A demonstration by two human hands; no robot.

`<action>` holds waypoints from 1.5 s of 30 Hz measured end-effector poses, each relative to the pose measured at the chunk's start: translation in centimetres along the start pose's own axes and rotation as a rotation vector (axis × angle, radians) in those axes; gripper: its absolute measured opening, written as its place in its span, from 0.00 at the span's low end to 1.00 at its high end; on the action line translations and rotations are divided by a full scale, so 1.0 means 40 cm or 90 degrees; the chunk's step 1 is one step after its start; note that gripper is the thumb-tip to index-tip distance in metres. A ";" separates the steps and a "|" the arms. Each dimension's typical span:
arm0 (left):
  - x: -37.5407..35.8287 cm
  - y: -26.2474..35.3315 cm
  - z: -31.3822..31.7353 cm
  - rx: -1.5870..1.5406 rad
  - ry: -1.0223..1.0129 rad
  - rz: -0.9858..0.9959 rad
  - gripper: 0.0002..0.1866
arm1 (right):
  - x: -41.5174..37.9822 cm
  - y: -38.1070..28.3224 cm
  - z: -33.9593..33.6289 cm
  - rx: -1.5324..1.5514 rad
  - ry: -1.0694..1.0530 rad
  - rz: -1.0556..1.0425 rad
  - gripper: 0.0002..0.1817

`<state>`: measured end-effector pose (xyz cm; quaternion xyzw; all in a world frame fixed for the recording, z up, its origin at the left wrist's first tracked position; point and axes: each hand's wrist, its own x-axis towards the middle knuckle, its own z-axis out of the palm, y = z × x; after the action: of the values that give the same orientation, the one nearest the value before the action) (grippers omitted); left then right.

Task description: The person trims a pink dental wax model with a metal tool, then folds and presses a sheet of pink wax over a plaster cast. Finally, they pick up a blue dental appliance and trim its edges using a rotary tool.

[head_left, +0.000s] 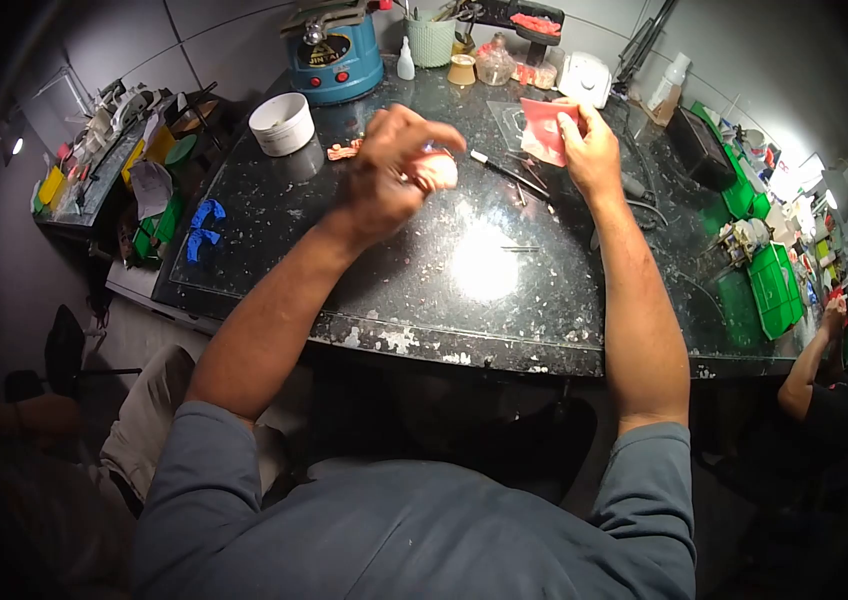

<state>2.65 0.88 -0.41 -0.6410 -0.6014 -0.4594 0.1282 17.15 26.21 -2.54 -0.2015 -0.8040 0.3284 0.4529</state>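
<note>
My right hand (592, 145) pinches a thin pink wax sheet (541, 138) by its right side, raised over the back of the bench. My left hand (392, 165) is curled and somewhat blurred, its index finger arched over a pale pink rounded piece (434, 171) that it appears to grip. What kind of piece it is I cannot make out. Just behind the left hand, small pinkish pieces (344, 150) lie on the dark worktop (384, 290). Between the hands rests a black tool with a white tip (506, 172), and nearer me a thin metal rod (519, 248).
A white round bowl (282, 124) and a blue JINTAI machine (336, 62) stand at the back left. A small white bottle (405, 60) and a glass jar (495, 65) line the back. Blue strips (204, 230) lie left; green trays (774, 288) sit right. Another person (824, 400) works far right.
</note>
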 end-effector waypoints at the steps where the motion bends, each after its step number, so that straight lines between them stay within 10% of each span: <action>1: 0.003 0.000 -0.007 -0.064 -0.005 -0.092 0.15 | -0.003 0.015 0.000 -0.003 0.001 0.001 0.11; 5: -0.009 -0.072 0.022 -0.474 0.007 -0.252 0.11 | -0.001 0.027 0.016 -0.012 0.008 0.009 0.11; 20: -0.003 -0.050 0.004 -0.305 0.000 -0.122 0.12 | -0.007 -0.053 0.011 0.054 0.080 -0.054 0.11; 22: 0.006 -0.034 -0.015 -0.816 0.023 -0.420 0.11 | -0.009 -0.057 0.017 0.064 0.080 -0.069 0.10; 25: 0.009 -0.050 -0.044 -0.972 0.052 -0.495 0.19 | -0.008 -0.061 0.021 0.045 0.121 -0.106 0.11; 45: 0.008 -0.060 -0.012 -0.805 0.059 -0.485 0.28 | -0.037 -0.118 0.075 0.257 -0.017 -0.008 0.13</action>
<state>0.28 1.32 -0.86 -0.3192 -0.3968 -0.7576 -0.4083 15.18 20.95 -1.18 -0.0972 -0.7287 0.4829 0.4757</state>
